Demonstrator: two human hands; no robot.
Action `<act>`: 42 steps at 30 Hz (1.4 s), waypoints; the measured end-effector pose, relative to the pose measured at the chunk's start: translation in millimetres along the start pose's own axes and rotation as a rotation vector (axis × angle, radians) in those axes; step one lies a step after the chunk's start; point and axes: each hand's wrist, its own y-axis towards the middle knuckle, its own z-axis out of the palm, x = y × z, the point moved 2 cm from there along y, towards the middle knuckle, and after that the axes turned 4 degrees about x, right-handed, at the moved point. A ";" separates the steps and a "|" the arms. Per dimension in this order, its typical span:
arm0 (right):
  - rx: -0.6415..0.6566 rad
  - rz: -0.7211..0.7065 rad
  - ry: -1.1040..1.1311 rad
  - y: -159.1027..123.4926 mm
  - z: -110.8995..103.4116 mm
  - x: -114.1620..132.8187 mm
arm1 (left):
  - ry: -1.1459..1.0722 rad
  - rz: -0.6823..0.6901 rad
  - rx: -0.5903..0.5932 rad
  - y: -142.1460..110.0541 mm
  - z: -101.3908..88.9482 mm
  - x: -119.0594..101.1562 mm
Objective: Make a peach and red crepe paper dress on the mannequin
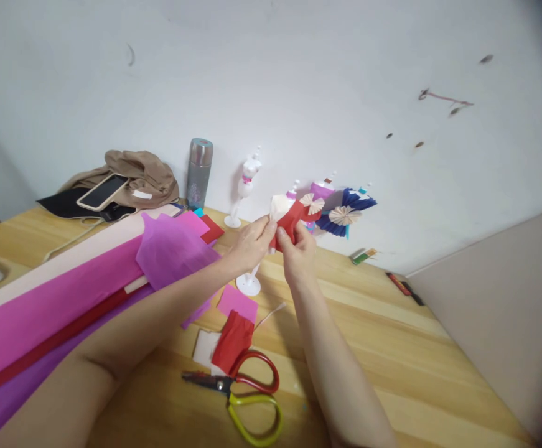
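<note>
My left hand [253, 244] pinches the edge of a red crepe-paper piece [288, 219], with a cream paper piece [279, 205] beside it. My right hand [299, 247] grips the same red piece from the other side, thumb on its front. Both hands hold the paper at a small white mannequin on a stand, whose round base [249, 284] shows below; its body is mostly hidden. On the table nearer me lie a folded red paper piece [233, 341], a pink square [237, 303] and scissors [224, 384] with one red and one yellow handle loop.
Behind stand a bare white mannequin [247, 180] and others dressed in purple and blue paper [351, 205]. A grey flask [200, 171] is against the wall. Long strips of pink paper [65, 283], a phone [102, 191] and brown cloth [144, 174] occupy the left.
</note>
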 end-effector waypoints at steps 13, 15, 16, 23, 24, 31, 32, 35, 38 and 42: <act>0.040 0.050 0.240 -2.0 0.9 -4.0 | 0.058 0.001 0.002 0.6 -0.7 0.1; 0.010 0.084 0.261 -2.4 0.0 -7.7 | 0.052 -0.015 0.003 -0.3 -1.4 -0.4; -0.009 0.097 0.254 -2.5 -0.7 -9.6 | 0.043 -0.021 0.004 -0.5 -1.5 -0.4; -0.059 0.033 0.079 -3.5 0.8 -10.3 | 0.003 0.068 -0.016 3.8 7.1 10.5; -0.076 0.019 0.057 -3.9 1.5 -9.4 | -0.017 0.097 -0.019 4.8 9.4 13.7; -0.165 -0.013 -0.043 -9.9 6.8 -9.0 | -0.036 0.249 -0.034 3.7 20.3 23.6; -0.179 -0.010 -0.050 -10.8 7.5 -9.1 | -0.021 0.242 -0.032 2.9 20.8 22.9; -0.209 0.006 -0.076 -12.8 9.0 -8.7 | 0.033 0.205 -0.033 0.9 21.5 20.6; -0.214 0.012 -0.085 -13.9 9.6 -7.3 | 0.054 0.186 -0.041 0.2 21.2 19.1; -0.199 -0.001 -0.054 -14.9 11.4 -4.1 | 0.025 0.189 -0.042 -0.2 20.0 18.5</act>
